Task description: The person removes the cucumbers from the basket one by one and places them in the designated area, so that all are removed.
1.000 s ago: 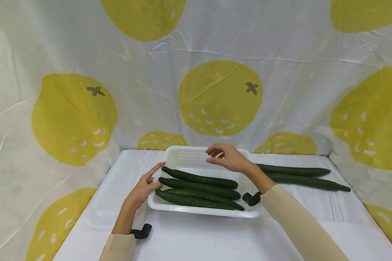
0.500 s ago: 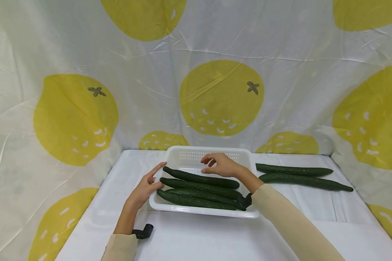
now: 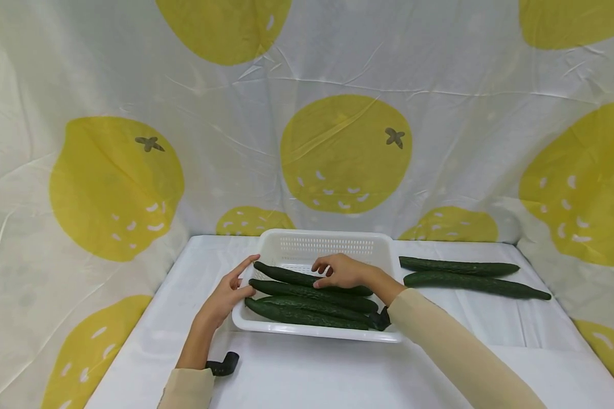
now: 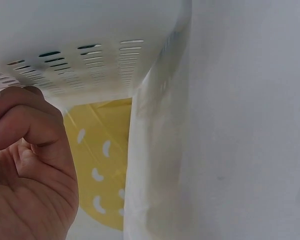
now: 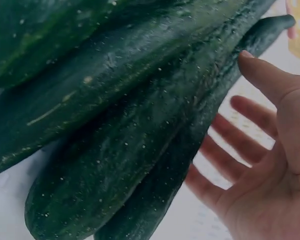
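A white plastic basket point(image 3: 312, 332) with slotted sides holds several long green cucumbers. My left hand point(image 3: 227, 292) grips its left rim, thumb over the edge; in the left wrist view, curled fingers point(image 4: 40, 120) lie under the basket wall point(image 4: 95, 25). Inside the basket, my right hand point(image 3: 343, 272) hovers over the farthest cucumber point(image 3: 286, 275). The right wrist view shows its thumb at that cucumber point(image 5: 262, 35) and the other fingers spread along the far side, not closed round it. Whether the thumb touches is hard to tell. Nearer cucumbers point(image 3: 297, 316) lie side by side.
Two more cucumbers point(image 3: 460, 267) lie on the white-covered table point(image 3: 348, 375), right of the basket. A pale curtain printed with yellow lemons point(image 3: 345, 153) stands behind and at both sides. A black wrist device point(image 3: 223, 364) sits at each sleeve.
My right hand has moved left and down, from above the back of the basket to the farthest cucumber. The left hand stays on the rim.
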A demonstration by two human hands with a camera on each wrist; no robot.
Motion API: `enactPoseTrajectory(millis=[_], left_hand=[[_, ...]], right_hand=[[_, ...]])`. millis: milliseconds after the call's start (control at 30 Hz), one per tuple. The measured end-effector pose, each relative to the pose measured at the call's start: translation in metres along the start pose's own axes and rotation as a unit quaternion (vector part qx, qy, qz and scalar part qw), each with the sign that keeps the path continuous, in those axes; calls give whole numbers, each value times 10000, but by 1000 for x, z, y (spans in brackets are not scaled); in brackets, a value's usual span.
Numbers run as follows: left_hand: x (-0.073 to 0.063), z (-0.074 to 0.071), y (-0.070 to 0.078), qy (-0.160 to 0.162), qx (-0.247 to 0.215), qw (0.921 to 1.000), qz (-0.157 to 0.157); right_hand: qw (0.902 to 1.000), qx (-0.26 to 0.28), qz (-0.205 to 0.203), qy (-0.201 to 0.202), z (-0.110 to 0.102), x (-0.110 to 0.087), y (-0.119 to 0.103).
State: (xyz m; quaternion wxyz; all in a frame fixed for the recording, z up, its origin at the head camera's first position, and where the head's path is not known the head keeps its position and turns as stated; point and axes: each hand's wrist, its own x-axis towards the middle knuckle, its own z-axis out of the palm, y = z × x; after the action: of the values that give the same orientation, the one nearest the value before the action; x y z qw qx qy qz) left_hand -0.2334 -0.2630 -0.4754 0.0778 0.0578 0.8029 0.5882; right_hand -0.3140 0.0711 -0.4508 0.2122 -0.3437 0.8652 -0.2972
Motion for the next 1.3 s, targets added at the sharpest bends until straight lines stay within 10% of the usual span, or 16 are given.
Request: enactPoseTrajectory(millis=[233,1300], left_hand=[[-1,0,2,20,56,10000,29],[0,0,0,-238,-167,9996,66]], right_hand=[[9986,-358,207,-323,5,0,-4],[9905,687,-247,1166,-15,-22,-11]])
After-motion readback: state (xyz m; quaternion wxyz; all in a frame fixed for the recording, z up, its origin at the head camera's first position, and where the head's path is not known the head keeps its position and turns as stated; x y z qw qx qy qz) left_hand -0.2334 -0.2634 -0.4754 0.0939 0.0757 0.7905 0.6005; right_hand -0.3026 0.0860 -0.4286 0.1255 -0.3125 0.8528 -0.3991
